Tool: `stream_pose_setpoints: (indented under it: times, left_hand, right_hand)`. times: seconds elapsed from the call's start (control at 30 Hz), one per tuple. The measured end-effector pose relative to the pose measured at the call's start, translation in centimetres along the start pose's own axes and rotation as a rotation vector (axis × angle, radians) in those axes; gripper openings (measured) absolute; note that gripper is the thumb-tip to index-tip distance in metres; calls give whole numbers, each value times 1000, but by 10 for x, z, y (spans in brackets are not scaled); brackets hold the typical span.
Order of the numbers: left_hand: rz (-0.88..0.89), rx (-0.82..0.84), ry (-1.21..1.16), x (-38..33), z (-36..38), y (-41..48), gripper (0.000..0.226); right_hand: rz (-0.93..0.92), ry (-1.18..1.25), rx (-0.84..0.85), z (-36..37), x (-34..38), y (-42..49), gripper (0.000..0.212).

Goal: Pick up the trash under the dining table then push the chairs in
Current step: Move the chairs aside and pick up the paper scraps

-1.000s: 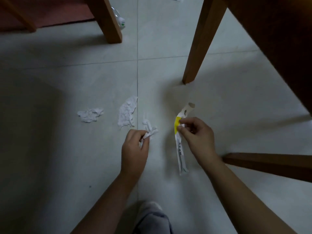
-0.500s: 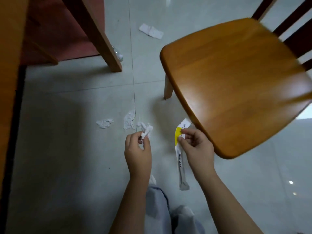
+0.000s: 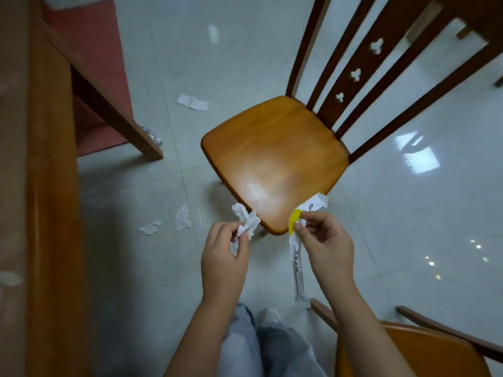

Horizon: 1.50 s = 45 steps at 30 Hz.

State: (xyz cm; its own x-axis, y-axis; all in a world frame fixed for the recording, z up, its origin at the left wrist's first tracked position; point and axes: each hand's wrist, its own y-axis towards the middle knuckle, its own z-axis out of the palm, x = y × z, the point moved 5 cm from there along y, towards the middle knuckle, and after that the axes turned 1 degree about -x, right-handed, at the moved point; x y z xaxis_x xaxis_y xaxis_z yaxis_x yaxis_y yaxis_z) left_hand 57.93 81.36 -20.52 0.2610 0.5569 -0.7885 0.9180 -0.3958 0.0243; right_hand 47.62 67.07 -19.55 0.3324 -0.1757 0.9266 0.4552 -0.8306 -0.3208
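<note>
Tissue (image 3: 247, 223), wrapper (image 3: 296, 255) aloft beside chair seat (image 3: 275, 159) near corner

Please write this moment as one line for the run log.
left hand: holds crumpled tissue | right hand: pinches long wrapper | floor: paper scraps lying | chair: not pushed in

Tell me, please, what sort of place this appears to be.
Most likely a dining area, perhaps in a home: a slat-backed wooden chair stands beside a wooden table on a glossy tiled floor, with paper scraps lying near the table leg.
</note>
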Motion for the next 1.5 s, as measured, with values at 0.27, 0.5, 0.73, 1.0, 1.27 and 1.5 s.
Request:
stream_pose_setpoints:
  times: [0.27, 0.5, 0.73, 1.0, 1.27, 1.5]
  left_hand:
    - [-34, 141, -165, -100, -6, 2, 9]
    - [418, 429, -105, -176, -4, 21, 2]
    - [512, 640, -110, -218, 37, 14, 12]
    - [771, 894, -130, -335, 149, -10, 9]
    - [980, 1065, -81, -467, 287, -46, 11]
    - [1027, 1155, -118, -539, 379, -69, 16]
  right_hand:
    - [-66, -23, -192, -74, 65, -39, 25]
    - [-105, -19, -408, -127, 98, -71, 31]
    - [-19, 25, -640, -194, 96, -88, 34]
    - [19, 95, -857, -307, 85, -59, 34]
    - [8, 173, -1088, -461, 88, -8, 34]
    - [52, 184, -1240, -547, 78, 17, 35]
